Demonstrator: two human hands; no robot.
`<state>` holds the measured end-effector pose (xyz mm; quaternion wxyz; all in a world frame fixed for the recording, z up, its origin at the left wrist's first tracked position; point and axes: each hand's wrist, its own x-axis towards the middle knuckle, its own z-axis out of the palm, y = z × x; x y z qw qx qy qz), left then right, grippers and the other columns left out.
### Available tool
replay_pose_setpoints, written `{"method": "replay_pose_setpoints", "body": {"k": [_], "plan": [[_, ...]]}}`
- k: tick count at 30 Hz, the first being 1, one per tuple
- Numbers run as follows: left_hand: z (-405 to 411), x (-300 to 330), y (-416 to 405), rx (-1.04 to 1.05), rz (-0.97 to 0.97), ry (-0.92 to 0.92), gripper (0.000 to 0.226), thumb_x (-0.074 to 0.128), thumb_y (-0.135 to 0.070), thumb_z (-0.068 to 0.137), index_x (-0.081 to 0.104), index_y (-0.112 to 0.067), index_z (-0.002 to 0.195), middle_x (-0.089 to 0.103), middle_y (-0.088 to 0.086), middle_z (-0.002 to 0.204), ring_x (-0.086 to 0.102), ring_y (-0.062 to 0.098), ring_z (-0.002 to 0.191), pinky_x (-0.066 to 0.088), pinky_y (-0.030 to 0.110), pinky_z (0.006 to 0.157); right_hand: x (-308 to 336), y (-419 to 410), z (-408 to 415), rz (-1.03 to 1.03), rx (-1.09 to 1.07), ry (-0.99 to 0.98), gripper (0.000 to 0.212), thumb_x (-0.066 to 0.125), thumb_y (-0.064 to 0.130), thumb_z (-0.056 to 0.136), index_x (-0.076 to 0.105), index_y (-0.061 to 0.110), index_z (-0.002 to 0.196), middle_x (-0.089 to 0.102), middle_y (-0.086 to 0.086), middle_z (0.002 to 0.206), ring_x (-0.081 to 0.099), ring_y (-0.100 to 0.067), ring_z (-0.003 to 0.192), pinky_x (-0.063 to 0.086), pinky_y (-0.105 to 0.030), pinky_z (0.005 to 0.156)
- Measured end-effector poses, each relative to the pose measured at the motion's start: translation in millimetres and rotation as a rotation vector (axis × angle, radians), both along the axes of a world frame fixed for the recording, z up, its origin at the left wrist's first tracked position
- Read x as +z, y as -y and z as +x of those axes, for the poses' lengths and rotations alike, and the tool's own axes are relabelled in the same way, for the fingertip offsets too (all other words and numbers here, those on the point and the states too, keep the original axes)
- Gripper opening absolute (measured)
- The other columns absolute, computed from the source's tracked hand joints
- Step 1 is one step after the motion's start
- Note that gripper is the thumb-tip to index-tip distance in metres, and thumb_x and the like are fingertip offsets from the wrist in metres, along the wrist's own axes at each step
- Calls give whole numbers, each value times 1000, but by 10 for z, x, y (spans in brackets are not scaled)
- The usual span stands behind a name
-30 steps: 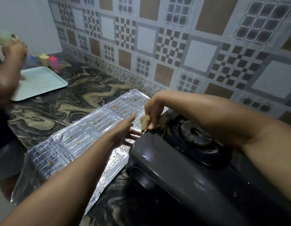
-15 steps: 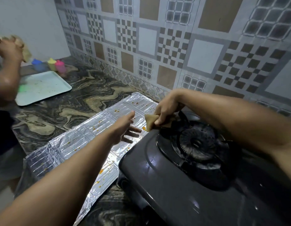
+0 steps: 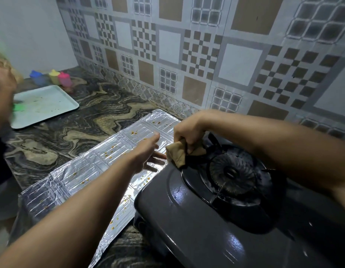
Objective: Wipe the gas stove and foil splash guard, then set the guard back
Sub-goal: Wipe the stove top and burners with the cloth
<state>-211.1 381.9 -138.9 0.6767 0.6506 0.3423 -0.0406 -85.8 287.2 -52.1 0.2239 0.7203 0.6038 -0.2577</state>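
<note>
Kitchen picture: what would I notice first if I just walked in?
Probably the shiny foil splash guard, lying flat on the marbled counter and dotted with orange spots. Right of it, the right hand grips a tan cloth at the dark gas stove's burner edge.
</note>
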Motion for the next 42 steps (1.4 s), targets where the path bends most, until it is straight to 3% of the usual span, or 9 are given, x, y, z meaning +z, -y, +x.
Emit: {"method": "replay_pose_setpoints", "body": {"k": [7,15,18,20,25,31,35,39,42], "plan": [[22,-27,65,-29,-19,-7,68,27,-63,96,41,-7,132,66,20,116,62,28,87,44,33,67,35,84,248,28,-92,195,25,73,11,81,67,5,104,60,-5,85,52,-19,76,36,-17,47],[140,26,156,-70,14,-5,69,28,-62,96,45,-5,132,64,10,91,57,21,72,41,30,63,22,56,357,24,-134,130,26,72,11,82,68,5,107,62,-5,84,51,-12,62,39,-10,41],[206,82,224,-102,85,-18,69,27,-62,96,45,-6,133,63,10,96,57,21,77,41,30,66,100,110,499,38,-230,164,25,72,5,80,68,6,105,61,2,68,51,-7,55,37,-9,38],[255,112,276,-128,179,-18,70,28,-62,96,47,-6,135,64,12,108,58,25,91,42,35,76,120,134,608,41,-276,171,23,72,3,79,69,9,101,60,9,58,54,-4,53,40,-11,43],[397,215,518,-255,781,50,63,32,-53,99,47,-4,136,50,19,140,49,32,126,38,38,100,39,433,909,174,-419,175,24,75,22,82,67,11,101,66,-1,86,63,-20,82,52,-30,74],[551,276,797,-551,1231,239,55,33,-42,101,22,-26,152,9,6,163,9,21,149,13,55,117,-139,764,957,267,-492,20,25,60,17,93,59,10,116,63,-6,107,59,-24,100,46,-33,87],[619,238,898,-682,1342,197,57,26,-42,102,13,-24,155,0,-4,163,-3,14,150,0,60,116,-162,924,937,334,-506,-50,42,55,15,95,42,11,134,54,-6,117,52,-14,93,38,-20,76],[608,215,889,-699,1378,205,57,27,-40,102,12,-22,155,3,-7,163,-3,12,150,-1,59,117,-124,1198,959,349,-550,-92,48,54,16,97,36,10,140,48,-3,126,46,-15,112,32,-15,87],[598,211,896,-703,1375,216,58,27,-40,102,12,-21,155,2,-7,163,-5,12,149,-3,59,117,-142,1455,1014,286,-616,-54,40,53,13,97,39,7,135,54,-5,115,51,-12,94,40,-15,76]]}}
